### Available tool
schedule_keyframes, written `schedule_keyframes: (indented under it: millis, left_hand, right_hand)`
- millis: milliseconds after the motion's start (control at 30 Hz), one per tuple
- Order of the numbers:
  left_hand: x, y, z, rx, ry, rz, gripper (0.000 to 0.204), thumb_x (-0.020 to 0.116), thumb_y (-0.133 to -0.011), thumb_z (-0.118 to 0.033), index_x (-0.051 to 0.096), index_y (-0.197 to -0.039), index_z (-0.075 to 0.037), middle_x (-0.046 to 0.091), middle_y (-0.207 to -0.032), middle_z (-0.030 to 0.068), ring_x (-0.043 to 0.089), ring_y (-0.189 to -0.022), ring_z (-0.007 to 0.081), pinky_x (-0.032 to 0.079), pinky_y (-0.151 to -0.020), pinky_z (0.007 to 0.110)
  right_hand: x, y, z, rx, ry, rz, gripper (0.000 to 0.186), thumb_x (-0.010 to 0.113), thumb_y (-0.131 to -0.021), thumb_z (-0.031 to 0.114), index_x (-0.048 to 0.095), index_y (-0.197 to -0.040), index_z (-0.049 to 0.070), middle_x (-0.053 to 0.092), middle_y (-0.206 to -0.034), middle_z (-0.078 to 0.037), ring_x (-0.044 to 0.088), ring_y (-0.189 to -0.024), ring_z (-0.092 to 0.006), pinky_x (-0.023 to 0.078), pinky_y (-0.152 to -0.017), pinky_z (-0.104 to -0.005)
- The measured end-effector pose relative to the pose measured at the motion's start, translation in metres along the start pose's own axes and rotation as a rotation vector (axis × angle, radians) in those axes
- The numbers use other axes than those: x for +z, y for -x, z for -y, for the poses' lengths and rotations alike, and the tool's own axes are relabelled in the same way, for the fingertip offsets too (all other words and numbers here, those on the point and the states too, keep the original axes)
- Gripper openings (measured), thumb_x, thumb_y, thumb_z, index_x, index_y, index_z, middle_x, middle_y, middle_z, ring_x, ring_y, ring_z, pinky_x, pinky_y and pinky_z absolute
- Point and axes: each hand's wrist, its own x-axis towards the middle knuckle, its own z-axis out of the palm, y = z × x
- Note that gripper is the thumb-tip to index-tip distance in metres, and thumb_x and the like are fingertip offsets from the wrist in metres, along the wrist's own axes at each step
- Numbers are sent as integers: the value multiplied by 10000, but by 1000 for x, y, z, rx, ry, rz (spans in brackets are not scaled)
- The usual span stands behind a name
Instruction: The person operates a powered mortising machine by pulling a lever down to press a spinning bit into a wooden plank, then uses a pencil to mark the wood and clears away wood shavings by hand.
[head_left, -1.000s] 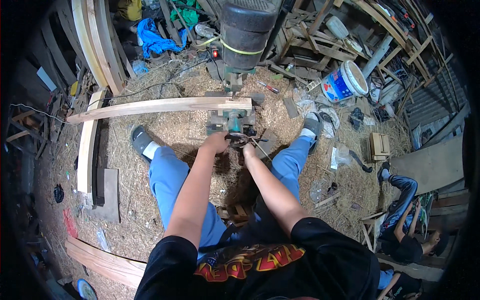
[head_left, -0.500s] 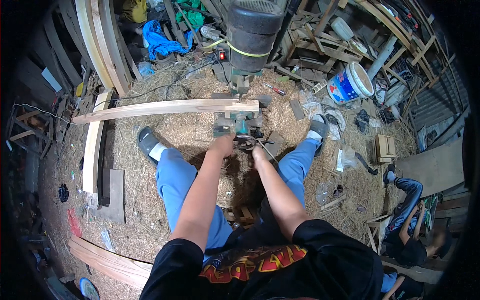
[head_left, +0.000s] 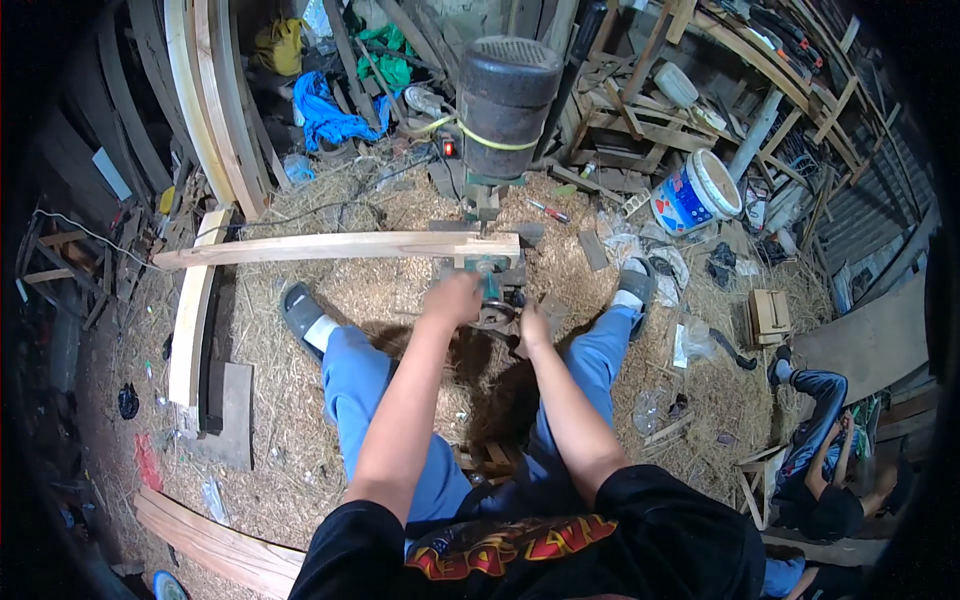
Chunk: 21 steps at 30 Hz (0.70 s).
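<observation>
The wooden board (head_left: 350, 247) seems already placed, its right end along the far edge of the machine vise (head_left: 512, 264), finished or remaining cuts indiscernible, while left hand (head_left: 455, 298) and right hand (head_left: 535, 325), apart, flank the handwheel (head_left: 494, 317), grips unclear.

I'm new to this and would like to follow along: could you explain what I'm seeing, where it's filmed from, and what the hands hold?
You're looking down from a camera on the person's head, so picture left is their left. There is no robot, just two bare hands. Ahead stands a machine with a dark, drum-like top and green parts below. A long plank has its right end set in it; further left it crosses another pale board. The blurred left hand and the right hand are on either side of a dark handwheel; whether the fingers grip anything is unclear. Shavings cover the ground around.
</observation>
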Motion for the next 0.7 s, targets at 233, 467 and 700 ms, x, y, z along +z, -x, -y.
schedule_keyframes:
  millis: [233, 467, 700]
  left_hand:
    - [-187, -26, -143, 742, 72, -1002, 447, 680, -872, -103, 576, -1300, -32, 583, -1336, 193, 510, -1301, 411, 408, -1096, 478]
    - [-200, -83, -144, 729, -43, -1072, 523, 676, -860, -177, 528, -1341, -33, 531, -1368, 196, 430, -1365, 438, 362, -1148, 493]
    - [-198, -78, -151, 709, -25, -1010, 575, 650, -799, -90, 511, -1354, -31, 517, -1379, 197, 404, -1394, 429, 356, -1162, 487]
  right_hand:
    - [-103, -88, 152, -311, -549, -56, 447, 455, -1079, 353, 697, -1045, -21, 707, -909, -94, 631, -816, -179, 499, -767, -341]
    - [-179, -124, 401, -734, -737, -265, 456, 517, -1041, 385, 684, -1045, -39, 705, -905, -87, 633, -840, -191, 482, -792, -337]
    - [-211, -155, 494, -741, -762, 194, 395, 503, -931, 304, 705, -986, -31, 703, -833, -105, 661, -759, -235, 516, -738, -338]
